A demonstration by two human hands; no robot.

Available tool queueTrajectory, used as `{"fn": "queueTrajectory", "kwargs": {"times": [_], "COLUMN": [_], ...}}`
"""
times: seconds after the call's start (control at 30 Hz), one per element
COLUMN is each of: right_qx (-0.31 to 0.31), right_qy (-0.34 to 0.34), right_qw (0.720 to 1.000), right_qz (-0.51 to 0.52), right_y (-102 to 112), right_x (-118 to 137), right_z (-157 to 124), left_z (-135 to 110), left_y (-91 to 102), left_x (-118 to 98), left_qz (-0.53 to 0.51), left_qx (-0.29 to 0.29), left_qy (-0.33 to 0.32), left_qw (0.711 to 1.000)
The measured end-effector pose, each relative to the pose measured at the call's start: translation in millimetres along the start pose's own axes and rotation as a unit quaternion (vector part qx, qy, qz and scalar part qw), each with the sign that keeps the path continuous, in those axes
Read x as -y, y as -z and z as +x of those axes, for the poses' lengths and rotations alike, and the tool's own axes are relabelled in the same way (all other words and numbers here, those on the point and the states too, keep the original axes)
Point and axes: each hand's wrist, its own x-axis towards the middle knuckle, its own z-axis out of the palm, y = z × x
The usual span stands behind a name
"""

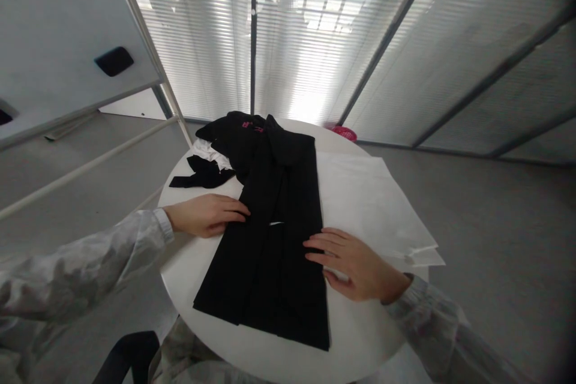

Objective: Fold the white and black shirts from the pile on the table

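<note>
A black garment [297, 288], its sides folded inward into a long strip, lies flat on the round white table [360, 336]. What looks like its hood [288, 144] is at the far end. My left hand [209, 214] rests at its left edge, fingertips on the cloth and fingers stretched out. On the opposite edge lies my right hand [348, 261], fingers extended over the fabric and thumb apart beside it. Neither hand grips the cloth. A small pale sliver shows between the folded layers at the middle.
Beyond my left hand are a crumpled black cloth [204, 173], a white cloth [211, 153] and dark fabric with pink lettering [238, 135]. White sheets [369, 204] overhang the table's right edge. A pink basket [345, 132] stands behind. A whiteboard frame [148, 42] is at left.
</note>
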Motion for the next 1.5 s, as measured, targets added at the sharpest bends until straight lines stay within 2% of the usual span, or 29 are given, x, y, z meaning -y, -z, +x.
{"fn": "queueTrajectory", "kwargs": {"times": [0.13,0.27,0.43,0.6,0.77,0.87,0.97,1.07,1.13,1.2,1.27,1.3,1.4,1.5], "right_qx": [-0.015,-0.009,0.009,-0.001,0.005,0.012,-0.016,-0.05,-0.042,-0.036,-0.047,-0.05,-0.032,-0.071], "right_qy": [0.049,0.076,0.108,0.085,0.097,0.096,0.031,-0.096,-0.18,-0.247,-0.294,-0.308,-0.315,-0.326], "right_qw": [0.999,0.997,0.994,0.995,0.995,0.995,0.998,0.98,0.954,0.927,0.901,0.891,0.877,0.874], "right_qz": [-0.016,-0.031,-0.029,-0.043,-0.029,-0.015,0.05,0.166,0.234,0.281,0.315,0.33,0.36,0.353], "right_y": [-10,-20,-22,-24,-26,-26,-23,-14,-6,4,14,20,36,43], "right_x": [5,7,12,17,15,15,18,23,26,28,27,26,13,-12], "right_z": [2,5,3,2,3,5,8,6,0,-8,-11,-9,9,35], "left_z": [-3,3,13,16,20,22,26,31,35,38,41,42,48,57], "left_y": [-7.2,-18.4,-23.7,-24.7,-27.1,-25.3,-17.9,-9.3,-6.1,-4.9,-2.9,-1.0,8.7,18.2], "left_x": [-12,-26,-43,-45,-49,-51,-51,-56,-62,-68,-71,-70,-56,-28], "left_qz": [-0.031,-0.046,-0.073,-0.061,-0.013,-0.044,-0.134,-0.269,-0.394,-0.506,-0.573,-0.589,-0.583,-0.524], "left_qx": [-0.011,-0.008,-0.057,-0.064,-0.034,-0.046,-0.066,-0.038,0.009,0.063,0.1,0.106,0.075,-0.044], "left_qy": [-0.042,-0.056,-0.1,-0.101,-0.1,-0.037,0.087,0.182,0.191,0.161,0.13,0.125,0.168,0.297], "left_qw": [0.999,0.997,0.991,0.991,0.994,0.997,0.985,0.945,0.899,0.845,0.803,0.792,0.791,0.797]}}
